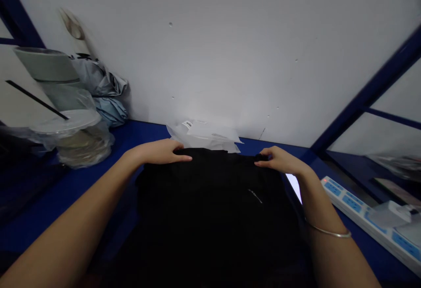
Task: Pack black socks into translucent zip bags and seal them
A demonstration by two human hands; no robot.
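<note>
A black garment [210, 209] with a small line of white lettering spreads before me over the blue tabletop. Its exact cut is too dark to make out. My left hand [166, 151] grips its far edge on the left, thumb on top and fingers hidden beneath the cloth. On the right, my right hand [275, 158] pinches a bunched bit of the same edge between thumb and fingers. Just beyond the cloth lie white translucent plastic bags [205, 135] with a printed label. A bright screen [294, 187] partly shows beside my right forearm.
A white power strip [353, 207] with a plugged-in adapter [391, 214] runs along the right. At left stand a lidded cup with a black straw [37, 99], wrapped in clear plastic, a grey-green container [54, 75] and a folded umbrella [110, 110]. A white wall [230, 59] rises behind.
</note>
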